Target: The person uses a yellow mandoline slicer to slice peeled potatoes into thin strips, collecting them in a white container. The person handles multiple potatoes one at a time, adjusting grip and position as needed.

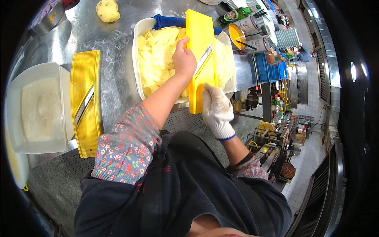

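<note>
My left hand (185,59), bare, grips the edge of a yellow mandoline slicer (200,32) with a slanted metal blade. The slicer lies across a white plastic tub (136,56) of pale yellow potato slices (158,50). A dark blue cloth (168,22) is tucked at the tub's far rim, under the slicer. My right hand (217,109), in a white knit glove with a blue cuff edge, is curled against the slicer's near end; whether something is inside it is hidden. A peeled potato (108,11) lies on the steel table, beyond the tub to the left.
A second, ridged yellow slicer (86,103) leans by a translucent tub (63,89) at left. A steel bowl (49,19) of sliced purple onion stands at upper left. Right of the potato tub are a green bottle (237,15), cans (247,24), a blue crate (268,71) and stacked plates (287,38).
</note>
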{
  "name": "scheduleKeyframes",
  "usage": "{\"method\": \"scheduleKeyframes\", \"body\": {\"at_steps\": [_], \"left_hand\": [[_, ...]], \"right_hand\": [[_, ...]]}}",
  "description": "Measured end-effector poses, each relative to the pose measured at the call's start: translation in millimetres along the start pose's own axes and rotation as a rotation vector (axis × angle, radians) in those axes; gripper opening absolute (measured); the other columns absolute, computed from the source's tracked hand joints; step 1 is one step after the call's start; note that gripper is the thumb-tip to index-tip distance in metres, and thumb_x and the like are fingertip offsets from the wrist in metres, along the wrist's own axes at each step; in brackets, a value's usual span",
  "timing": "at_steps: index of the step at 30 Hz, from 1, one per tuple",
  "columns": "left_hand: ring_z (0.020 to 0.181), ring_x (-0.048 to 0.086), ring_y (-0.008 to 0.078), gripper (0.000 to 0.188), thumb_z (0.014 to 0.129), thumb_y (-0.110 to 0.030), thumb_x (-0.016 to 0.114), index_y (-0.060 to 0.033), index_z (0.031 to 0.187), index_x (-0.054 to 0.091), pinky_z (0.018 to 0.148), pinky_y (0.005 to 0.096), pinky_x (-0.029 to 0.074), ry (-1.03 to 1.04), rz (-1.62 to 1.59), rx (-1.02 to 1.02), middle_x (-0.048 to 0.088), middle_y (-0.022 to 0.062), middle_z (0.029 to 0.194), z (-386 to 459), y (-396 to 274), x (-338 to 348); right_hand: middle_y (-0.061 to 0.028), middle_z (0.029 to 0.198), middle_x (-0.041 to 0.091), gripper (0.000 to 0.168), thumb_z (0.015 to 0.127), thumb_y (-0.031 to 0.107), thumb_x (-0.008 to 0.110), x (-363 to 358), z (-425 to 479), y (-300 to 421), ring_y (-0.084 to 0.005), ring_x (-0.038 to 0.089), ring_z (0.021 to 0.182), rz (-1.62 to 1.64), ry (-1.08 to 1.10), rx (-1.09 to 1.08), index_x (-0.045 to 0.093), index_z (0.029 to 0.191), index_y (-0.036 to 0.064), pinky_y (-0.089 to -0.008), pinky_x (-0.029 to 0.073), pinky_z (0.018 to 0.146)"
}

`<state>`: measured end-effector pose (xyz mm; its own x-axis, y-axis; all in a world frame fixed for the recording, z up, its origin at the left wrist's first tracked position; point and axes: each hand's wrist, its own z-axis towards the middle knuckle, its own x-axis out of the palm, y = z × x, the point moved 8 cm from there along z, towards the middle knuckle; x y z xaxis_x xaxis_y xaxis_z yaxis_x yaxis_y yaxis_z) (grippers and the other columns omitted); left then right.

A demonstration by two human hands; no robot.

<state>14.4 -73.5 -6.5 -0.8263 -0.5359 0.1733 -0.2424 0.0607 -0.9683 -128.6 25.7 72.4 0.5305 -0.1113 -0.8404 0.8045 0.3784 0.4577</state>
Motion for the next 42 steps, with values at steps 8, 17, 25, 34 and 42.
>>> {"method": "scheduleKeyframes", "body": {"at_steps": [8, 17, 25, 34, 42], "left_hand": [[0.115, 0.056, 0.0318, 0.032, 0.094, -0.004, 0.039, -0.0035, 0.121, 0.057, 0.098, 0.0340, 0.042, -0.017, 0.016, 0.093, 0.061, 0.0186, 0.122, -2, 5, -12], [0.113, 0.058, 0.0337, 0.032, 0.092, 0.000, 0.041, -0.0039, 0.119, 0.056, 0.095, 0.0365, 0.045, -0.021, 0.070, 0.072, 0.062, 0.0189, 0.118, 6, 5, -12], [0.114, 0.057, 0.0345, 0.034, 0.091, 0.000, 0.039, -0.0044, 0.121, 0.056, 0.096, 0.0374, 0.045, 0.008, 0.054, 0.109, 0.062, 0.0189, 0.119, 4, 3, -9], [0.114, 0.057, 0.0348, 0.033, 0.091, -0.001, 0.040, -0.0044, 0.120, 0.056, 0.096, 0.0382, 0.044, -0.008, 0.102, 0.137, 0.061, 0.0193, 0.120, 9, 5, -8], [0.114, 0.057, 0.0341, 0.032, 0.092, -0.002, 0.041, -0.0064, 0.119, 0.056, 0.095, 0.0367, 0.045, 0.001, 0.066, 0.104, 0.062, 0.0186, 0.120, 14, 12, -4]], "right_hand": [[-0.0149, 0.110, 0.066, 0.034, 0.095, 0.034, 0.041, 60, 215, 2, -0.0345, 0.064, 0.098, -0.411, 0.010, -0.065, 0.058, 0.120, 0.018, -0.0444, 0.049, 0.086], [-0.0215, 0.109, 0.066, 0.060, 0.088, 0.051, 0.048, 54, 301, -71, -0.0293, 0.067, 0.091, 0.130, 0.242, 0.341, 0.059, 0.119, 0.001, -0.0364, 0.050, 0.081], [-0.0187, 0.131, 0.055, 0.067, 0.074, 0.043, 0.067, 67, 261, -17, -0.0334, 0.055, 0.119, -0.167, 0.539, -0.030, 0.050, 0.135, 0.021, -0.0405, 0.044, 0.099], [-0.0201, 0.120, 0.059, 0.052, 0.081, 0.027, 0.058, 46, 213, 26, -0.0388, 0.060, 0.108, -0.432, 0.232, 0.079, 0.048, 0.131, 0.018, -0.0452, 0.047, 0.092], [-0.0154, 0.107, 0.061, 0.041, 0.090, 0.019, 0.055, 35, 213, -50, -0.0230, 0.062, 0.083, 1.498, 0.199, 0.359, 0.049, 0.127, 0.003, -0.0337, 0.053, 0.066]]}}
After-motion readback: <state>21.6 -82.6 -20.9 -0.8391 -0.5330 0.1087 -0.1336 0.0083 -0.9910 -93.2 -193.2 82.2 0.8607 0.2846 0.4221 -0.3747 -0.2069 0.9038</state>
